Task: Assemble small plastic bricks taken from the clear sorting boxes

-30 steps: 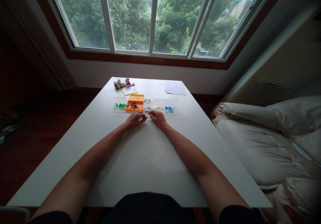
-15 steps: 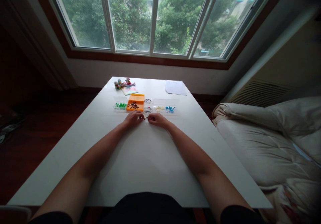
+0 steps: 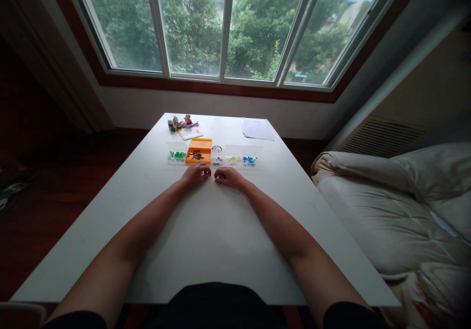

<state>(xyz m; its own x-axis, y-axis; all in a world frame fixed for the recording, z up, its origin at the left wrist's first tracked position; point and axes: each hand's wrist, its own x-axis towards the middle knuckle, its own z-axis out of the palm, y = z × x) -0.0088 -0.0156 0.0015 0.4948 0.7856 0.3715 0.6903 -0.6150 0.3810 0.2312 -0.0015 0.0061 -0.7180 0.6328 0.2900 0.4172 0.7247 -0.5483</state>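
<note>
My left hand [image 3: 196, 173] rests on the white table just in front of an orange box [image 3: 199, 155] that holds small dark brown pieces. Its fingers are curled together, and whatever they hold is too small to name. Close by on the right, my right hand [image 3: 227, 176] has its fingers pressed together too, its fingertips turned toward the left hand; what is in them is hidden. A narrow gap separates the hands. Beyond them are green pieces [image 3: 178, 155] in a clear tray, a small round clear container [image 3: 217, 161], pale yellow pieces [image 3: 233, 160] and blue pieces [image 3: 249, 160].
Small colourful figures [image 3: 178, 123] stand at the table's far left, by a pastel card [image 3: 191, 132]. White paper sheets [image 3: 257, 128] lie at the far right. A beige sofa [image 3: 368, 206] is to the right of the table [image 3: 221, 250], and a window is beyond it.
My right hand has shifted slightly left, toward my left hand. The small dark pieces that showed between the hands are now mostly out of sight. My left hand has barely moved.
</note>
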